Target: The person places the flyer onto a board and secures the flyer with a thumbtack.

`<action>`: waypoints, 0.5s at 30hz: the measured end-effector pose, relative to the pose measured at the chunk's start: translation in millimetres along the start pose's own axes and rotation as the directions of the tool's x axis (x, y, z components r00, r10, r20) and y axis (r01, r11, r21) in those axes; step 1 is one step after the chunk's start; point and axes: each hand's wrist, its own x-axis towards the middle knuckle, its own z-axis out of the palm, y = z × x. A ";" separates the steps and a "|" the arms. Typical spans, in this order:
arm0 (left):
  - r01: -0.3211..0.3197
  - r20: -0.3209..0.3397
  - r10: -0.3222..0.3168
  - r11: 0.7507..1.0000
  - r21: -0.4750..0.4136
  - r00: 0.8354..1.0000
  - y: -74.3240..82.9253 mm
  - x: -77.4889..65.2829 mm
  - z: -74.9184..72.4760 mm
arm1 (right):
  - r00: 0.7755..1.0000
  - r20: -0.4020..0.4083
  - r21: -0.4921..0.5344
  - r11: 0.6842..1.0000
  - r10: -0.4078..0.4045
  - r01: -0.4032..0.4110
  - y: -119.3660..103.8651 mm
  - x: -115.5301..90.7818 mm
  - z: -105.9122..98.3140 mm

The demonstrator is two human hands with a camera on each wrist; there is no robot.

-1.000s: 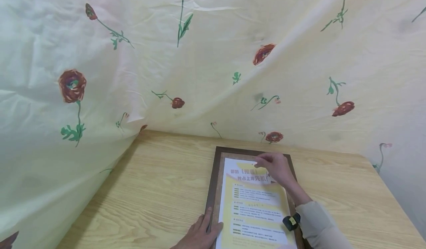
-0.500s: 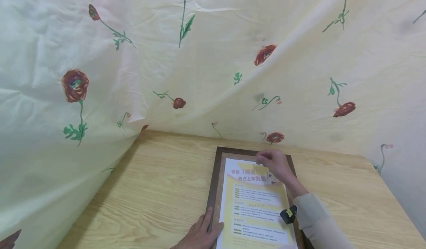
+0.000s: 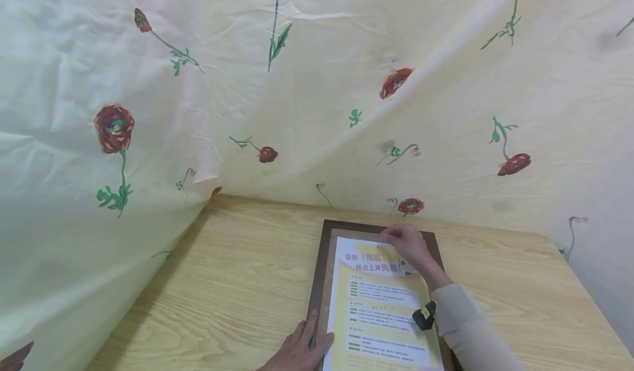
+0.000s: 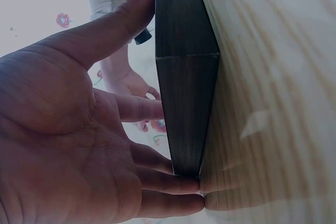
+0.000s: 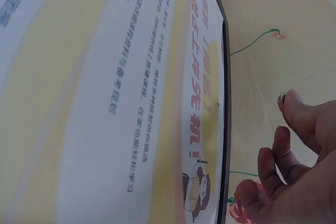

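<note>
A dark wooden frame (image 3: pixel 318 288) lies flat on the table, with a brown inner border. On it is a yellow and white printed poster (image 3: pixel 376 305), with a small dark dot near its top edge. My left hand (image 3: pixel 300 346) rests on the frame's left side. In the left wrist view, its fingers (image 4: pixel 157 184) are fairly straight and two reach down to the table. Over the frame's top edge, my right hand (image 3: pixel 407 243) pinches a small shiny thing (image 5: pixel 282 99) between thumb and forefinger; its kind is too small to tell. The other fingers are loosely bent.
Wood-grain table (image 3: pixel 238 272) extends on both sides of the frame. A cream curtain (image 3: pixel 297 96) with red flowers hangs behind and to the left. A black device (image 3: pixel 424 317) sits on the right wrist, above the poster.
The right wrist and sleeve have shifted slightly left, and the black device has turned with them. The pinching fingers stay by the frame's top edge. The left hand and frame stay put.
</note>
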 end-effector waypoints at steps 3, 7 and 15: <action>0.013 0.010 -0.013 1.000 0.003 1.000 -0.1 0.3 0.1 | 1.000 0.009 -0.021 1.000 0.006 -0.006 -0.4 1.2 1.6; 0.010 0.005 -0.010 1.000 0.014 1.000 0.2 -0.3 0.5 | 1.000 0.022 -0.024 1.000 0.019 -0.018 -1.2 2.1 4.1; 0.002 -0.002 -0.002 1.000 0.025 1.000 2.0 -0.9 -0.9 | 0.996 0.048 -0.049 0.996 0.078 -0.076 0.8 4.4 7.5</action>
